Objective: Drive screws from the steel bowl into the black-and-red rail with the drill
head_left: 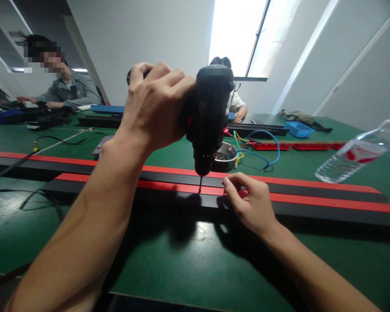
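Observation:
My left hand (159, 104) is wrapped round the handle of a black power drill (211, 108). The drill points down, and its thin bit meets the red strip on the nearer long black bar (312, 209). To the right of the bit, my right hand (248, 201) is held over that bar with thumb and index fingertip together; whatever is between them is too small to make out. Behind it lies a second black bar with a red strip (299, 182). A metal bowl (225, 162) of small dark pieces stands just beyond the drill.
A plastic bottle (354, 156) leans at the right. Coloured wires (274, 149), red strips (308, 146) and a blue basket (299, 129) lie farther back on the green table (182, 268). One person (71, 89) sits back left, another behind the drill. Cables cross the left side.

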`<act>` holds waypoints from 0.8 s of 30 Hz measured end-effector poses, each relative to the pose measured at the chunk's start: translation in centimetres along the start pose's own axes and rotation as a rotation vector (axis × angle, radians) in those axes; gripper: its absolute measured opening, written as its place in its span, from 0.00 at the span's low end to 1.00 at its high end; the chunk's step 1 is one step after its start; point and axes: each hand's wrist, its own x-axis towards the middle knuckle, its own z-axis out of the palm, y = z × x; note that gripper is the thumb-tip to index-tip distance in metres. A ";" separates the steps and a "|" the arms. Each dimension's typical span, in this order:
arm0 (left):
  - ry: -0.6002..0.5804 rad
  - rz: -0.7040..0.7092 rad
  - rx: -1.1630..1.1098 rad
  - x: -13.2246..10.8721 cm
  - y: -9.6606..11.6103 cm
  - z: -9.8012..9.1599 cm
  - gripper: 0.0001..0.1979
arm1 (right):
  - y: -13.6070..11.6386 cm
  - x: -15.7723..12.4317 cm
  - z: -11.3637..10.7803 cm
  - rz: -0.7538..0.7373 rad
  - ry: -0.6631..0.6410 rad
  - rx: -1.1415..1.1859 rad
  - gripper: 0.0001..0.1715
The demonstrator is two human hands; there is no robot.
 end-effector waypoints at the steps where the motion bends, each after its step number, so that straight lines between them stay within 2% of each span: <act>1: 0.005 -0.002 0.007 0.0 0.0 0.0 0.12 | 0.0 0.0 0.0 -0.003 0.000 -0.002 0.13; 24: -0.020 -0.001 -0.025 0.1 0.0 -0.1 0.13 | 0.0 0.0 0.1 -0.013 -0.010 -0.011 0.13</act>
